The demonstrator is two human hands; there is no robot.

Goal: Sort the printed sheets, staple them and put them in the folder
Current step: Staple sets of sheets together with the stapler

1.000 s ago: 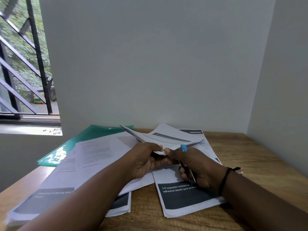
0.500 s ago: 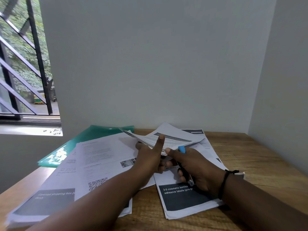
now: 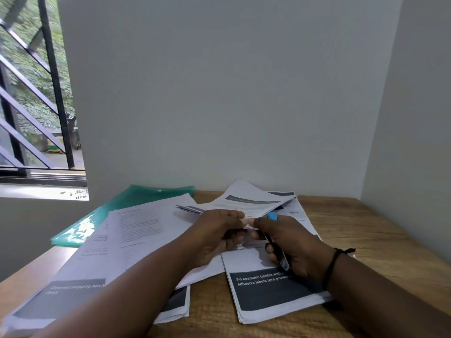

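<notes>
Wooden desk [image 3: 366,230] in a grey-walled corner, a barred window [image 3: 36,93] off to my left, and printed sheets spread across most of it. My left hand [image 3: 219,237] pinches the near corner of a small set of printed sheets [image 3: 249,203], lifted off the piles and fanning away toward the wall. My right hand [image 3: 290,247] is wrapped around a blue-tipped stapler [image 3: 277,240], its nose right at that same corner. I judge I am on the stapling step. To do it well I should square the edges with my left thumb and fingers first, seat the corner fully into the stapler's mouth, then squeeze firmly once so the staple passes through every page. The green folder [image 3: 117,211] lies at the far left, partly under a pile [image 3: 136,240], waiting. Another pile [image 3: 266,296] sits below my right wrist.
</notes>
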